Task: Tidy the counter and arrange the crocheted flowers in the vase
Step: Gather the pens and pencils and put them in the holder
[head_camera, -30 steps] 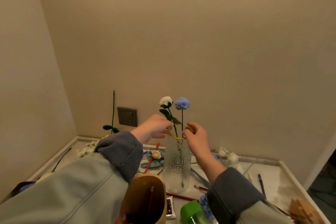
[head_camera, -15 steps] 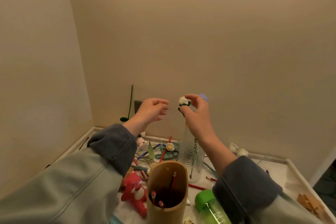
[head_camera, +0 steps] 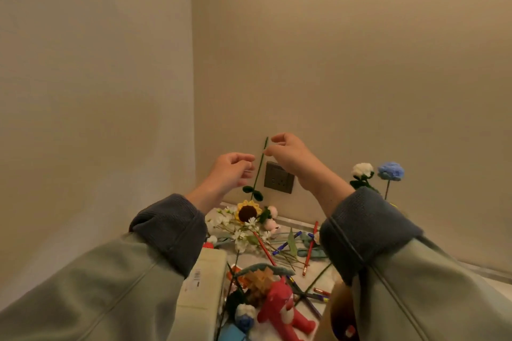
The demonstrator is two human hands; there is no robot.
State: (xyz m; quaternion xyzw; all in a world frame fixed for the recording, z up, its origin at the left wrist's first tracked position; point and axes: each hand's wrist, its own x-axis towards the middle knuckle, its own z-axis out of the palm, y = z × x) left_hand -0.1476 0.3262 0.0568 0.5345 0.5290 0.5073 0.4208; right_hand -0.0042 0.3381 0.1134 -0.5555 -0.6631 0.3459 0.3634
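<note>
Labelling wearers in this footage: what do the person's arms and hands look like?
Left sleeve and right sleeve: pale sage-green jacket fabric, dark blue-grey ribbed cuffs. Left hand and right hand bare, no gloves or rings visible.

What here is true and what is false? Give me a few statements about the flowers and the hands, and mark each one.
1. The white flower and the blue flower stand upright, side by side, behind the right sleeve. True.
2. The sunflower stands upright beside those two. False: it lies on the counter, close to the wall.
3. The left hand holds a red pencil. False: its fingers are loosely curled and hold nothing.
4. A bare green stem rises beside the wall socket, with the right hand at its upper part. True.
</note>
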